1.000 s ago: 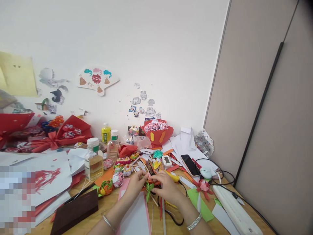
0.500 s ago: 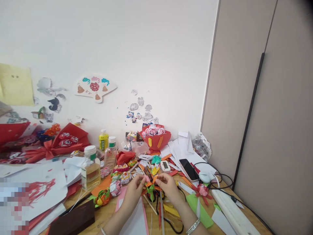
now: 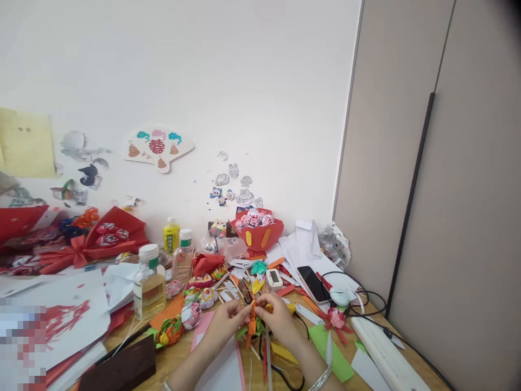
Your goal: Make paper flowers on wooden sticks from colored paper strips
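Note:
Both of my hands meet over the cluttered wooden table. My left hand (image 3: 228, 321) is closed, its thumb and forefinger pinching an orange paper piece (image 3: 252, 325) from the left. From the other side my right hand (image 3: 277, 316) pinches the same piece near its top. Orange strips hang down between the hands, with green paper around them; fingers hide part of the piece. A yellow folded paper (image 3: 258, 286) lies just beyond the fingertips. Under my left forearm is a white sheet with a pink border (image 3: 222, 363).
Two clear bottles (image 3: 150, 290) and an orange-green paper flower (image 3: 170, 331) stand left. Behind are a red paper bouquet (image 3: 257, 239) and a small white timer (image 3: 274, 279). A phone (image 3: 312, 283), black cables, green paper (image 3: 331, 353) and a white power strip (image 3: 386, 355) lie right.
My hands have come closer together, with the fingertips now nearly meeting at the top of the orange paper. The orange strips now hang lower, covering more of the green. The view has shifted slightly.

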`<state>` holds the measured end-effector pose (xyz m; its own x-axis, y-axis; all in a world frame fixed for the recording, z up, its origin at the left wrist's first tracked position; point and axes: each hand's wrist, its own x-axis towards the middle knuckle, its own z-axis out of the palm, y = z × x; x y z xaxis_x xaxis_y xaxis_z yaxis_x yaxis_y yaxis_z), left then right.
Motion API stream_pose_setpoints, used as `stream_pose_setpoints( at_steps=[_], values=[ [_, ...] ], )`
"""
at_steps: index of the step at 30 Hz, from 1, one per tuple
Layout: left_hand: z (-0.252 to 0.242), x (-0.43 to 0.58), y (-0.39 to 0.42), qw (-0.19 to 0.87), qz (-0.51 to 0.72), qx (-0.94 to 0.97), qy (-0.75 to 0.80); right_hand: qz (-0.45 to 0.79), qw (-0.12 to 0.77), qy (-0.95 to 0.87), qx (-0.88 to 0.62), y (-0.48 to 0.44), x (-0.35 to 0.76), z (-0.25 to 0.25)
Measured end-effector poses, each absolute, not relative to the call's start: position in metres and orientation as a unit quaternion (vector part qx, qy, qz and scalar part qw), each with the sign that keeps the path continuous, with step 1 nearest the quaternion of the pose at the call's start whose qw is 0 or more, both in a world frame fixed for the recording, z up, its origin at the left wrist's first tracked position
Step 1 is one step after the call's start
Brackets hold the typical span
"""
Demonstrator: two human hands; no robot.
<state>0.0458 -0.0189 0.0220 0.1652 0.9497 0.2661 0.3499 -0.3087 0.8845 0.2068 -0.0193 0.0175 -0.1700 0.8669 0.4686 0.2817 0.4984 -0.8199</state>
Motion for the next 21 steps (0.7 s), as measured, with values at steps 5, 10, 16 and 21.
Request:
stream_pose_setpoints(
  at_steps=[5, 10, 16, 21],
  values=[
    [0.0197, 0.045, -0.0165, 0.358, 0.427, 0.672, 0.488, 0.29, 0.482, -0.726, -0.396, -0.0259, 0.2035, 0.0215],
    [0.0241, 0.0478, -0.0212, 0.404, 0.415, 0.665, 0.471, 0.307, 0.476, -0.722, -0.398, -0.0218, 0.2023, 0.0164],
    [0.0285, 0.0503, -0.0254, 0.33, 0.436, 0.679, 0.49, 0.344, 0.487, -0.708, -0.378, -0.0209, 0.2003, 0.0125],
    [0.0282, 0.0499, -0.0245, 0.308, 0.447, 0.685, 0.485, 0.343, 0.501, -0.705, -0.366, -0.0202, 0.1997, 0.014]
  ],
)
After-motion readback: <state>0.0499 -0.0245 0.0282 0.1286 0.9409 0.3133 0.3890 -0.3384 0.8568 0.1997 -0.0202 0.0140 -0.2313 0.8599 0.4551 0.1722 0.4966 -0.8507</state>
